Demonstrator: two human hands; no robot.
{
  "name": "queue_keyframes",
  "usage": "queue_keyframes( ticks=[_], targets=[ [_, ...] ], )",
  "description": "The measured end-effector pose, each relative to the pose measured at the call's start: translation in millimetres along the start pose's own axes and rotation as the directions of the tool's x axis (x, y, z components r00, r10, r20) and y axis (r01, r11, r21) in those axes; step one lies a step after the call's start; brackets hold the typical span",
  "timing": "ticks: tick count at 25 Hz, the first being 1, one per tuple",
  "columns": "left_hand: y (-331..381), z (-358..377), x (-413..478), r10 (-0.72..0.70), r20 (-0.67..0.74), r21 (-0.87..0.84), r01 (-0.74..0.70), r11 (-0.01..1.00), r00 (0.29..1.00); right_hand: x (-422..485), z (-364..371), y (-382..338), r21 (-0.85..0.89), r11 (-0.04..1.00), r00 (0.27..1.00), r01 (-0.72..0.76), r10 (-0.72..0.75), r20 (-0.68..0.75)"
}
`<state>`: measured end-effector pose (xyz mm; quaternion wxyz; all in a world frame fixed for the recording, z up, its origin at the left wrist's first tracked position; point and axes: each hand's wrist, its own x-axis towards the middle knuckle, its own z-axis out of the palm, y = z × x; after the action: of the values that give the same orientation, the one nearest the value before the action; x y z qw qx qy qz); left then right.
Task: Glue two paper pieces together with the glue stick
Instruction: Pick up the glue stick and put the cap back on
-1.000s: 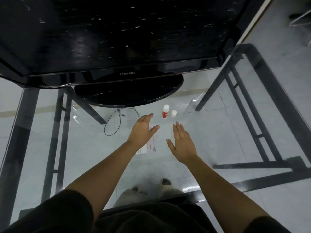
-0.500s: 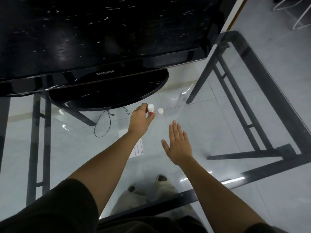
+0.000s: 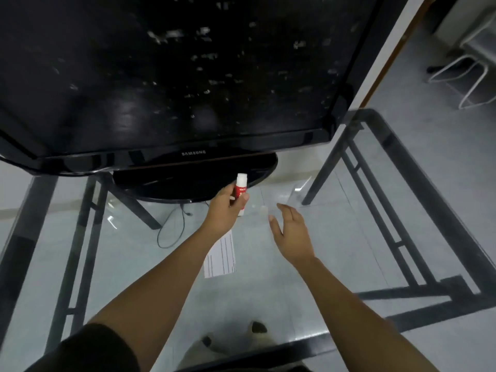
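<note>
The glue stick (image 3: 240,193) is held upright in the left hand (image 3: 224,210), pinched round its red barrel between thumb and fingers, its white top showing above the grip. It is lifted just in front of the black monitor base (image 3: 188,181), which serves here as the landmark. The right hand (image 3: 291,232) is seen a little to the right of that base and nearer the person, loosely spread and empty, with the fingers slightly curled. A lined paper piece (image 3: 220,257) lies flat on the glass table (image 3: 335,237), nearer the person than the base and partly hidden under the left forearm. A second piece cannot be told from this view. A small pale object beside the right fingertips is too blurred to name.

The stick is judged light and rigid, with a smooth plastic barrel that may slip if held loosely; it is best gripped mid-barrel, as now, with the capped end left free. The paper is judged thin and limp, likely to slide on glass, so it should be pinned flat near an edge while glue is applied.
</note>
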<state>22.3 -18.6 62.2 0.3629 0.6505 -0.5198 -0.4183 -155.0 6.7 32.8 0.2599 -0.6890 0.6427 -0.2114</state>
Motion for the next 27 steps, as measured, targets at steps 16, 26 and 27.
queue_keyframes(
  ticks=[16,26,27],
  targets=[
    [100.1,-71.7,-32.5,0.305,-0.255,-0.103,-0.339,0.935,0.918,56.6,-92.4,-159.6,0.632,0.748,0.974,0.203,-0.218,-0.055],
    [72.5,-57.6,-54.9,0.513,-0.414,0.275,-0.434,0.858,0.752,46.0,-81.4,-157.1,0.669,0.732,0.992,0.127,-0.093,-0.086],
    [68.4,-55.9,-57.1,0.568,-0.423,0.344,-0.454,0.822,0.706,43.9,-78.9,-157.9,0.678,0.727,0.994,0.111,-0.072,-0.086]
  ],
)
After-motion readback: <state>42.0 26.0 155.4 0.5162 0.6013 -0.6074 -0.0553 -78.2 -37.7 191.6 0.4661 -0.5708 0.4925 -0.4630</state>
